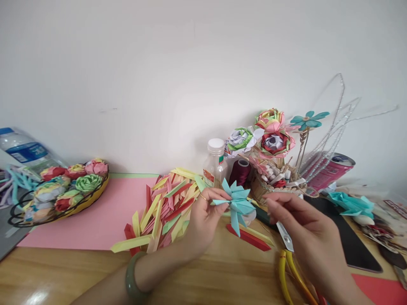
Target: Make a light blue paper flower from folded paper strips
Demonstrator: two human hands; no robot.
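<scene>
My left hand [203, 224] pinches a light blue folded-paper flower [240, 203] by one of its pointed petals, between thumb and fingertips. The flower is held up over the wooden table, its petals fanned out to the right. To the right of it, my right hand [310, 237] is closed, thumb and fingertips together and apart from the flower. Whatever those fingertips may hold is too small to make out. Beneath my right hand lie yellow-handled scissors [282, 271]. A red folded strip [249, 238] lies on the table below the flower.
Folded paper strips [165, 207] are heaped beside pink paper [121, 203]. A basket of paper flowers [82, 203] stands left. Behind my hands are a clear bottle [214, 163], a dark thread spool [240, 171], a flower pot [259, 188] and a pink can [327, 171].
</scene>
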